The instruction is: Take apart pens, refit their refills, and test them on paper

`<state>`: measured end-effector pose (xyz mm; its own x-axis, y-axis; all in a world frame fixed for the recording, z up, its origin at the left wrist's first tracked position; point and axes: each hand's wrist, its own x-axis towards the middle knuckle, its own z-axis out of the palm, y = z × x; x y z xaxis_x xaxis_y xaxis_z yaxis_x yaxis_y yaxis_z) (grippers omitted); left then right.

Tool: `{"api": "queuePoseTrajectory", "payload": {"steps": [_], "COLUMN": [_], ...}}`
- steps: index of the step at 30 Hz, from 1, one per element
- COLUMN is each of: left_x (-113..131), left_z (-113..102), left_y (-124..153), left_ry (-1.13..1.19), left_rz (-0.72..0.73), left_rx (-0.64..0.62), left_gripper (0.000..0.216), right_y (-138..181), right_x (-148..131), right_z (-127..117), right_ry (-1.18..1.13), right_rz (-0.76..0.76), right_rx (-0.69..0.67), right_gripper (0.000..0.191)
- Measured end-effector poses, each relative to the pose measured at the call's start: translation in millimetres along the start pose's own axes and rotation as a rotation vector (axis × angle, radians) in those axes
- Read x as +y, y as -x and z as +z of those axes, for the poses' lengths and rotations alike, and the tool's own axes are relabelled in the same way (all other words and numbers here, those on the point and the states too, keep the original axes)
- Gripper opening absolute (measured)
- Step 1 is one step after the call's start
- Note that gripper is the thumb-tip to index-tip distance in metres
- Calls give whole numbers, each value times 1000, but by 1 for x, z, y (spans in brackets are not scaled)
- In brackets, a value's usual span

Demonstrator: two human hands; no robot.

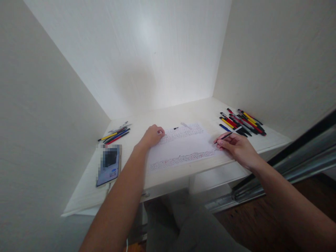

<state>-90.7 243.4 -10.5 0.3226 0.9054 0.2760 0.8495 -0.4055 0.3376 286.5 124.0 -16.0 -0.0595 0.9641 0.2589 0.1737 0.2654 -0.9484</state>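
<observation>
A white sheet of paper (183,145) with rows of small scribbles lies on the white desk (168,115). My left hand (153,135) rests curled on the sheet's upper left corner, fingers closed, pinning it down. My right hand (236,146) sits at the sheet's right edge, closed around a thin black pen (225,137) whose tip points left at the paper. A white pen cap or small pen (185,125) and a tiny black piece (175,128) lie near the sheet's top edge.
A pile of several red, yellow, black and blue pens (243,121) lies at the right rear. A smaller bunch of pens (115,134) is at the left. A phone (109,165) lies front left. White walls enclose the desk on three sides.
</observation>
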Motion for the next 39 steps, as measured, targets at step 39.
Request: {"api": "queuePoseTrajectory", "payload": {"steps": [39], "left_x": [29], "left_z": [3], "left_y": [-1], "left_ry": [289], "left_rz": [-129], "left_rx": [295], "left_gripper": [11], "right_y": [-154], "right_x": [5], "right_z": [176], "right_ry": [-611], "right_rz": [141], "right_rx": [-295], "right_gripper": [17]}}
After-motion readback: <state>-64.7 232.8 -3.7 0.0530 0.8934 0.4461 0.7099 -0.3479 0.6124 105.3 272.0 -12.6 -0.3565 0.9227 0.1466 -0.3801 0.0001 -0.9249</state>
